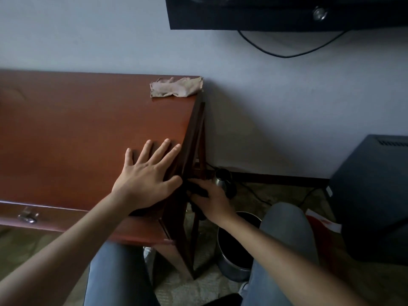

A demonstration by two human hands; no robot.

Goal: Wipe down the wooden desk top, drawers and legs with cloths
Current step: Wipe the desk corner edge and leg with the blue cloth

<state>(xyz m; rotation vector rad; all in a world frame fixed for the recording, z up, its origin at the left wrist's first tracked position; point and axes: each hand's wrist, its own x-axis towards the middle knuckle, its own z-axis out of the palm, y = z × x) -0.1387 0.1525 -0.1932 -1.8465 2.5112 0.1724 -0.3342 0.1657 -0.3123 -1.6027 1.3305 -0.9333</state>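
A reddish-brown wooden desk [84, 129] stands against the wall and fills the left half of the view. My left hand [148, 173] lies flat with spread fingers on the desk top near its right edge. Below that edge, my right hand [212, 202] grips a dark cloth [195, 189] against the desk's dark side frame [194, 138]. A crumpled beige cloth [176, 86] lies on the far right corner of the top. A drawer front with a metal knob [27, 217] runs along the near edge at lower left.
A round metal bin [234, 270] stands on the carpet beside the desk leg. A kettle-like metal object [223, 180] and cables lie near the wall. A dark cabinet [373, 195] stands at right. A black wall-mounted screen [287, 12] hangs above. My knees in jeans are below.
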